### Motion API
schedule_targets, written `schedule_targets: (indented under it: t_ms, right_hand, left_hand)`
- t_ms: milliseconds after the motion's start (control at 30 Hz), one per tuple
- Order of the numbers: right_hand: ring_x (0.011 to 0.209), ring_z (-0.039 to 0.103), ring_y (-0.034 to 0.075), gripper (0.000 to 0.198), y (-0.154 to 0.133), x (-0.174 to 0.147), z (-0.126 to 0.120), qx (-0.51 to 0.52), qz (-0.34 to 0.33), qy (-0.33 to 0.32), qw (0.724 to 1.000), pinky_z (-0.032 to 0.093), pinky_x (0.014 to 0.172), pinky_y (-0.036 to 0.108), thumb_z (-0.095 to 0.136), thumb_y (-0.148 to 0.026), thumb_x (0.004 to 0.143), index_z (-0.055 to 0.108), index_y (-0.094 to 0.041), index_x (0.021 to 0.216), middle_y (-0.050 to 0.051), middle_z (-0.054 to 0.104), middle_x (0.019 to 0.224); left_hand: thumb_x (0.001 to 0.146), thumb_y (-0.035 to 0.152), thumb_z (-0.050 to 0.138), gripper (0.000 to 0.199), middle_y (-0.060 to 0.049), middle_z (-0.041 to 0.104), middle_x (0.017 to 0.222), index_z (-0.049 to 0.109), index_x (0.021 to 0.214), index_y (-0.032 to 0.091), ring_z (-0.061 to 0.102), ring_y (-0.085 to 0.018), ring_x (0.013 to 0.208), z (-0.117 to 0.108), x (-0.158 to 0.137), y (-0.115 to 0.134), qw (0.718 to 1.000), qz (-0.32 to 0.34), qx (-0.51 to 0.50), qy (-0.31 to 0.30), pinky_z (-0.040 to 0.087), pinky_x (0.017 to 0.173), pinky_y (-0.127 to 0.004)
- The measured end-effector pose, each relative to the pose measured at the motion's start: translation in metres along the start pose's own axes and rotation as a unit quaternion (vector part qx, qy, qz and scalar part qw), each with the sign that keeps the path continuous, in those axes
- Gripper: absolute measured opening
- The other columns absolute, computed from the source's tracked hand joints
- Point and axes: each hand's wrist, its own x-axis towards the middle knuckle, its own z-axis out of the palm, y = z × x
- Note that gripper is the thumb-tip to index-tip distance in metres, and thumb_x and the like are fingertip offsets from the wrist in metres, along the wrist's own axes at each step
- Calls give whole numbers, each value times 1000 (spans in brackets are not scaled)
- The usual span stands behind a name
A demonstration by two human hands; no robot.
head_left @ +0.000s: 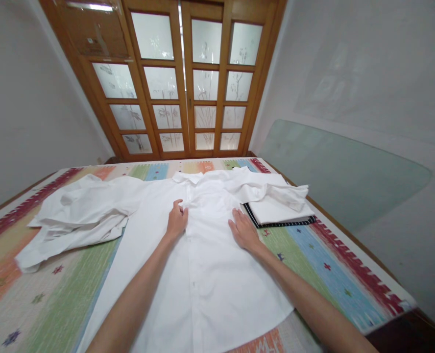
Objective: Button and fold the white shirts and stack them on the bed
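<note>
A white button-up shirt [217, 274] lies spread front side up, its collar at the far end and its button placket running towards me. My left hand [177, 219] is at the placket on the upper chest, fingers curled in and closed on the shirt's fabric. On the other side of the chest, my right hand [244, 229] rests flat with its fingers stretched out, touching the cloth. Small wrinkles run across the fabric between both hands. One sleeve lies out to the right.
Crumpled white cloth [81, 206] lies at the left. Folded white cloth [279, 210] sits over a black striped piece [252, 215] at the right. Beneath everything is a colourful striped cover [74, 289]. A glass panel [335, 166] leans on the right wall; wooden doors [186, 98] stand behind.
</note>
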Motion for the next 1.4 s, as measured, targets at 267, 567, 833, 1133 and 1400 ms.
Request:
schedule_targets:
  t_ms: [267, 567, 833, 1133, 1400]
  right_hand:
    - [145, 24, 28, 62, -6, -4, -8, -56, -12, -28, 998, 17, 118, 44, 29, -36, 97, 37, 3, 144, 21, 32, 153]
    - [146, 22, 27, 67, 2, -14, -5, -48, -16, -16, 999, 17, 118, 47, 26, -46, 98, 33, 0, 147, 21, 28, 155]
    - [146, 22, 28, 69, 5, -31, -10, -61, -9, -15, 998, 16, 118, 46, 27, -48, 98, 33, 0, 147, 20, 28, 155]
    - [146, 23, 26, 67, 9, -84, -21, -60, -76, -11, 995, 20, 118, 47, 24, -49, 99, 33, -5, 149, 17, 29, 155]
    - [146, 21, 24, 64, 17, -143, -35, -81, -92, -26, 992, 23, 118, 48, 29, -49, 100, 20, -16, 154, 10, 23, 158]
  left_hand:
    - [89, 30, 44, 32, -13, 67, 108, 59, 113, 16, 58, -27, 109, -25, -8, -16, 986, 82, 145, -11, 43, 100, -43]
    - [95, 38, 33, 50, -12, 44, 150, 49, 138, 17, 34, -29, 141, -45, -19, -24, 940, 31, 329, -86, 27, 113, -47]
    - [94, 51, 29, 62, -11, 28, 157, 38, 148, 20, 21, -34, 146, -47, -33, -25, 932, -6, 346, -109, 13, 115, -61]
    - [94, 55, 26, 66, -9, 26, 158, 35, 149, 20, 20, -33, 146, -73, -13, -47, 923, -40, 359, -130, 17, 115, -57]
    - [93, 48, 27, 69, -18, 33, 154, 37, 146, 5, 29, -34, 143, -104, 23, -82, 906, -44, 408, -104, 26, 113, -48]
